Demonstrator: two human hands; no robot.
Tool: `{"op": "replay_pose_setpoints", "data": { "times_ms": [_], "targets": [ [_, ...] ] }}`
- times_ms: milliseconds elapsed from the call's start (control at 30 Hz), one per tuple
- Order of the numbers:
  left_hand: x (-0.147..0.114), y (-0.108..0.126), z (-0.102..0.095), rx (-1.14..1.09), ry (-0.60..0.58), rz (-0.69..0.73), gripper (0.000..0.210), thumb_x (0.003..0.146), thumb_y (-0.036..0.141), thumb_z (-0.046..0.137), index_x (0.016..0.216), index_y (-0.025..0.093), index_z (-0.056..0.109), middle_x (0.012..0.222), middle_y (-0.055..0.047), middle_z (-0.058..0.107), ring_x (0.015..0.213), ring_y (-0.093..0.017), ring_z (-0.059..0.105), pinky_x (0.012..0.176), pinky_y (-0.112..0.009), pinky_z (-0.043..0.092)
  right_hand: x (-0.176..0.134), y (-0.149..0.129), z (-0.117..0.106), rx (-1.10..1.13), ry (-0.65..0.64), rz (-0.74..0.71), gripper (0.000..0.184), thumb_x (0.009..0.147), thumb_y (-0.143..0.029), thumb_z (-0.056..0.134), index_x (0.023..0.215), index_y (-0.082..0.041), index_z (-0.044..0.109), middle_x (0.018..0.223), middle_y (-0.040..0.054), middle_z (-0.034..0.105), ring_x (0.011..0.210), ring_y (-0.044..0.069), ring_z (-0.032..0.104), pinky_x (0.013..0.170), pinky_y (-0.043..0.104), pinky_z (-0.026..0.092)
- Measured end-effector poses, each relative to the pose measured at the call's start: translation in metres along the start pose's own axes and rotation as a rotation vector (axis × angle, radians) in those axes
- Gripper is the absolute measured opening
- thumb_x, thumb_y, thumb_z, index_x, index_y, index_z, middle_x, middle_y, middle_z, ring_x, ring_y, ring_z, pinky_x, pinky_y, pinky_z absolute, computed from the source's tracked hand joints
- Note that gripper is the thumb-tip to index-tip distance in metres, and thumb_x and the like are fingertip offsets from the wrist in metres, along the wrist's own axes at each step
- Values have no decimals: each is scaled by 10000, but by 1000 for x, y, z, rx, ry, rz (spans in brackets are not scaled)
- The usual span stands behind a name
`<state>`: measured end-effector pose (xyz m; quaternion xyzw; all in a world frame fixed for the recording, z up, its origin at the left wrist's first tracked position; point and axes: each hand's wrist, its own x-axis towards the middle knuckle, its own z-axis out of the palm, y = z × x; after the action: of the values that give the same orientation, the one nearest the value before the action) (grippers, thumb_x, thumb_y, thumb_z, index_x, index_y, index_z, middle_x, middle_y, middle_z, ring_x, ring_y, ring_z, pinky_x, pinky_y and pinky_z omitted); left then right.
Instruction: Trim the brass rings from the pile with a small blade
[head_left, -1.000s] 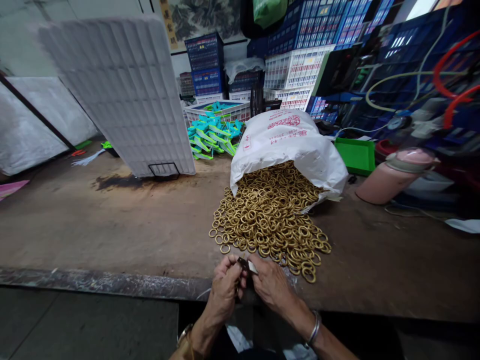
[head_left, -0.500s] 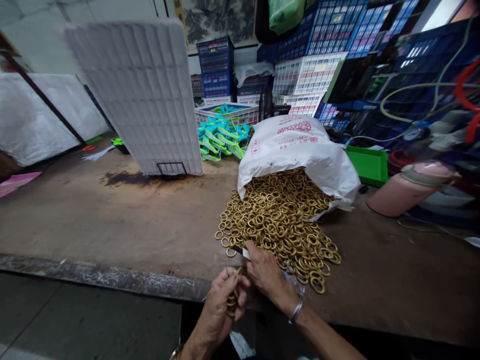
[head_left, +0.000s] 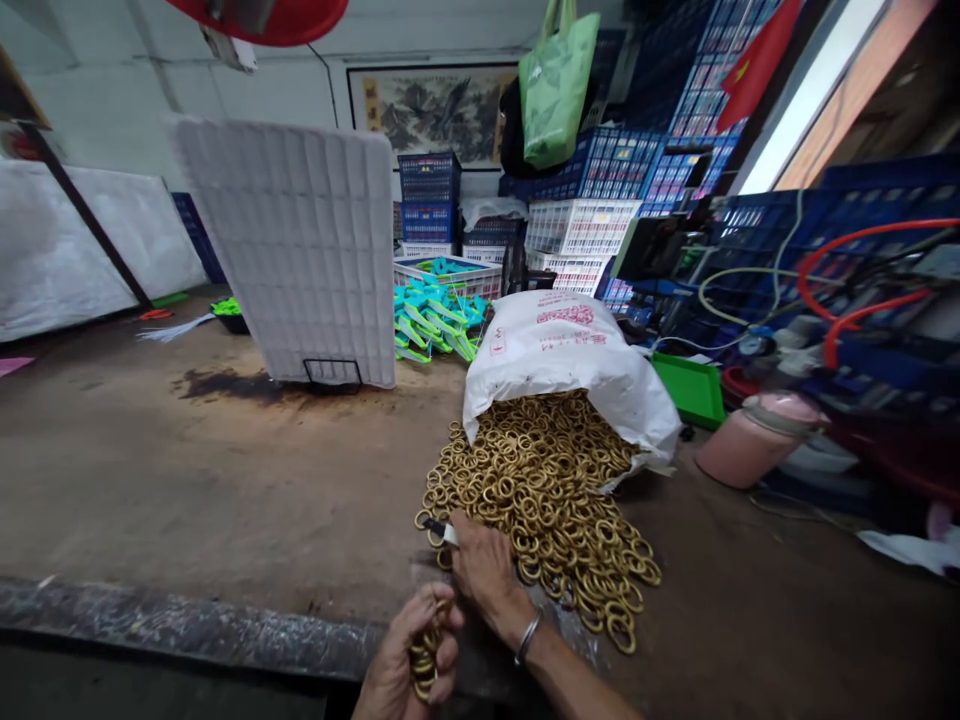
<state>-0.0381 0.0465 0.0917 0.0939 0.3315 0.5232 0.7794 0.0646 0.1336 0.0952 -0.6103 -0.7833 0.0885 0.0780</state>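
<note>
In the head view, my left hand [head_left: 409,655] is closed around several gold-coloured rings [head_left: 424,665], just in front of the table edge. My right hand [head_left: 484,570] rests at the near left edge of a heap of the same rings [head_left: 536,490], palm down. Between its fingers is a small tool with a black tip and a whitish body [head_left: 442,530]; its exact kind I cannot make out. The tip lies over loose rings. The heap spills from the mouth of a white printed sack [head_left: 559,345] lying on its side. My right fingertips are partly hidden.
A white quilted panel [head_left: 292,250] stands on the brown table [head_left: 225,480]. Behind are turquoise and green plastic pieces [head_left: 435,315] and stacked crates [head_left: 581,225]. On the right are a green tray [head_left: 686,390], a pink flask [head_left: 757,440] and red hoses [head_left: 817,265].
The view has tilted upward and shifted a little right. My hands have moved slightly apart, the left still holding rings and the right still holding the small tool.
</note>
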Motion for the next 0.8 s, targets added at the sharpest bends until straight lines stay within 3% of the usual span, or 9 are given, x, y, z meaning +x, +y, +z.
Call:
{"op": "replay_pose_setpoints", "data": {
  "times_ms": [133, 333, 500, 700, 800],
  "targets": [
    [2, 1, -2, -67, 41, -16, 293, 581, 319, 750, 716, 123, 578, 685, -25, 589, 439, -33, 423, 335, -124, 199, -2, 7, 2, 99, 90, -37, 187, 749, -102, 441, 840, -218, 556, 742, 10, 644, 684, 122, 587, 555, 213, 287],
    [6, 7, 3, -64, 33, 18, 213, 640, 259, 709, 681, 122, 550, 684, -43, 597, 542, -84, 531, 326, -109, 209, -9, 30, -2, 306, 228, -155, 308, 702, -64, 396, 915, -202, 570, 844, 36, 597, 747, 133, 538, 647, 206, 364],
    [16, 6, 6, 11, 51, 43, 235, 630, 253, 716, 696, 130, 528, 707, -40, 601, 618, -117, 591, 322, -106, 241, -24, 41, -6, 486, 151, -189, 248, 751, -112, 363, 892, -193, 550, 700, 7, 585, 626, 130, 524, 604, 218, 393],
    [21, -4, 18, 326, 26, 180, 266, 719, 398, 612, 745, 152, 512, 548, 44, 502, 393, -45, 437, 291, -113, 224, -45, 42, -20, 548, 137, -351, 238, 774, -140, 389, 907, -194, 578, 833, 39, 636, 753, 147, 569, 681, 237, 411],
    [20, -9, 21, 525, 7, 217, 284, 743, 426, 568, 777, 147, 533, 487, 55, 481, 350, -34, 367, 306, -122, 244, -52, 39, -31, 563, 92, -416, 196, 792, -158, 390, 812, -194, 582, 776, 31, 618, 712, 136, 556, 655, 226, 402]
  ]
}}
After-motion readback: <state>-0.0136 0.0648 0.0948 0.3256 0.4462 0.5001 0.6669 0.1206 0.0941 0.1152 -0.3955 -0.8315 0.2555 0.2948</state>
